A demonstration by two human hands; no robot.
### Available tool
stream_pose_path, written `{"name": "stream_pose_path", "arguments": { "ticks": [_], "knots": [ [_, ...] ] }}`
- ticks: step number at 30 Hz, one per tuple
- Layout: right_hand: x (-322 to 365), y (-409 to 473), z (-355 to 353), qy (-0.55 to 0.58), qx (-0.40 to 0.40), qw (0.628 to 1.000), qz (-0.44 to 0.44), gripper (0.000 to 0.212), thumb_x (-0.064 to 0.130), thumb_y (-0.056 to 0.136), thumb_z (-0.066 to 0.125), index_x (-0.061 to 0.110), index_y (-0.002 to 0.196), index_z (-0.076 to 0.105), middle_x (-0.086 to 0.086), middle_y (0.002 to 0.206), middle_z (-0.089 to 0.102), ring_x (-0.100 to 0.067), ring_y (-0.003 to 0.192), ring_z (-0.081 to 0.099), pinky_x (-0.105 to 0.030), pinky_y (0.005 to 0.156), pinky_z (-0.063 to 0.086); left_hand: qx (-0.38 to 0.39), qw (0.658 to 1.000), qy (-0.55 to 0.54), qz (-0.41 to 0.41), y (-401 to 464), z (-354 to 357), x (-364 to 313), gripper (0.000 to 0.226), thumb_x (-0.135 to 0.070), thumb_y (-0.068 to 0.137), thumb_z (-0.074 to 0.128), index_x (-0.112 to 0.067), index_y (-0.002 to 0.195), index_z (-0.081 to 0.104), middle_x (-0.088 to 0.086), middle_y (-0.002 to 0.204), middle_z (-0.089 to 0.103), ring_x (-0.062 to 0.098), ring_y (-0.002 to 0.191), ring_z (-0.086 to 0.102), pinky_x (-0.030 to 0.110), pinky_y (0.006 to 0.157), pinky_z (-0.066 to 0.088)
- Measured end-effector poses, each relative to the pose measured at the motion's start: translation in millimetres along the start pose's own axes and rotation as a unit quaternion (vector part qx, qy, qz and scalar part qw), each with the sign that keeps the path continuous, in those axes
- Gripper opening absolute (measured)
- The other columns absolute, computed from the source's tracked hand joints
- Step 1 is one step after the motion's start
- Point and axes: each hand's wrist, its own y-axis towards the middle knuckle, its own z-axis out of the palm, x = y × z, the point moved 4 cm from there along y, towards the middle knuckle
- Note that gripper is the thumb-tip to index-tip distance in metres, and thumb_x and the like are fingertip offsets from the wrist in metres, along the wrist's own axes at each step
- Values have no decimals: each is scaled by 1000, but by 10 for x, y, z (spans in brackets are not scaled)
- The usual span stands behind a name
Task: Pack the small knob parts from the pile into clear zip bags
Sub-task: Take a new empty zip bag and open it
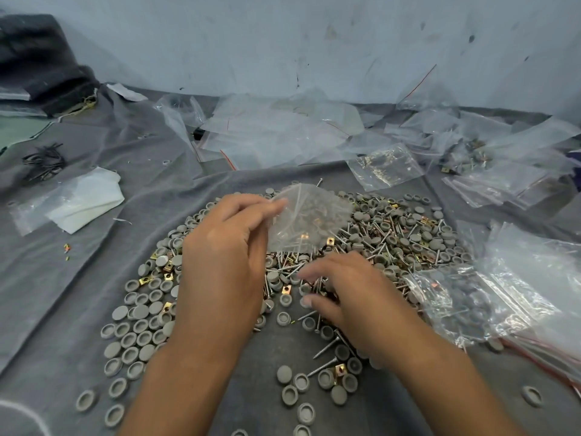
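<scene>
A wide pile of small grey round knob parts [408, 234], mixed with screws and brass clips, covers the grey cloth in front of me. My left hand [226, 247] pinches the edge of a small clear zip bag [306, 218] and holds it up over the pile; the bag looks empty. My right hand [342, 291] lies low on the pile just below the bag, fingers curled into the screws and knobs. Whether the right hand holds any part is hidden by blur and by its own fingers.
Several empty clear zip bags [276, 130] lie along the back by the wall. Filled bags [465, 297] are stacked at the right. A folded white cloth in plastic [85, 202] lies at the left, black ties [44, 162] beyond it, and a dark bundle [41, 58] at far left.
</scene>
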Motion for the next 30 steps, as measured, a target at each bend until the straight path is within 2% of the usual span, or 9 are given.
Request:
{"name": "stream_pose_path", "arguments": {
  "ticks": [5, 8, 10, 13, 15, 19, 22, 26, 30],
  "knots": [
    [98, 30, 109, -111, 3, 993, -41, 29, 48, 100, 55, 45, 129, 57, 21, 122, 51, -8, 113, 38, -30, 99, 33, -1, 999, -36, -38, 3, -9, 62, 24, -12, 93, 67, -20, 114, 74, -16, 104, 67, -3, 93, 61, 11, 87, 47],
    [112, 3, 107, -116, 7, 992, -42, 22, 47, 102, 51, 45, 123, 57, 20, 119, 50, -8, 112, 39, -30, 97, 32, 24, 988, -116, -101, 5, -8, 134, 25, -20, 93, 68, -39, 108, 70, -27, 85, 69, -6, 77, 64, 10, 69, 49],
    [108, -10, 107, -130, 7, 990, -46, 19, 48, 103, 49, 44, 120, 56, 17, 118, 49, -9, 112, 38, -30, 96, 32, 55, 973, -171, -142, 7, 17, 170, 18, -35, 88, 67, -47, 101, 69, -22, 77, 72, 4, 61, 61, 16, 55, 48],
    [122, -19, 106, -144, 4, 988, -48, 15, 46, 104, 47, 40, 116, 54, 13, 113, 46, -11, 108, 38, -29, 92, 33, 73, 963, -201, -164, 9, 31, 196, 22, -55, 73, 67, -50, 94, 71, -13, 80, 75, 19, 65, 66, 25, 57, 55],
    [170, -15, 72, -151, -22, 985, -74, 9, 41, 101, 53, 34, 107, 54, 14, 103, 48, -11, 98, 42, -27, 83, 38, 71, 962, -209, -162, 1, 30, 190, 33, -57, 68, 73, -46, 99, 74, -15, 75, 73, 10, 60, 63, 20, 55, 51],
    [73, -33, -16, -79, -22, 996, -36, 23, 40, 99, 58, 46, 98, 35, 24, 89, 45, -5, 89, 34, -28, 69, 34, 45, 979, -147, -131, -2, -15, 145, 49, -54, 67, 81, -36, 112, 74, -20, 83, 70, -1, 63, 60, 19, 61, 49],
    [32, -20, 12, -78, -17, 996, -38, 18, 44, 96, 63, 44, 99, 45, 24, 93, 51, -3, 93, 40, -26, 69, 33, 25, 988, -103, -109, 14, -53, 106, 57, -53, 68, 81, -31, 119, 71, -18, 99, 69, 2, 78, 65, 26, 71, 55],
    [64, -5, 83, -77, -15, 996, -48, 16, 43, 96, 64, 42, 98, 48, 21, 90, 52, -3, 90, 40, -24, 64, 29, 29, 998, -11, -55, 21, -43, 38, 56, -45, 70, 85, -22, 119, 70, -15, 104, 65, 2, 81, 59, 17, 75, 48],
    [100, -42, -95, 62, -107, 989, -81, 12, 35, 94, 68, 38, 102, 61, 25, 92, 57, 3, 89, 56, -16, 73, 46, 62, 997, 22, -32, 0, 14, 16, 56, -34, 70, 89, -17, 119, 69, -11, 103, 64, 4, 80, 56, 6, 81, 39]
  ]
}}
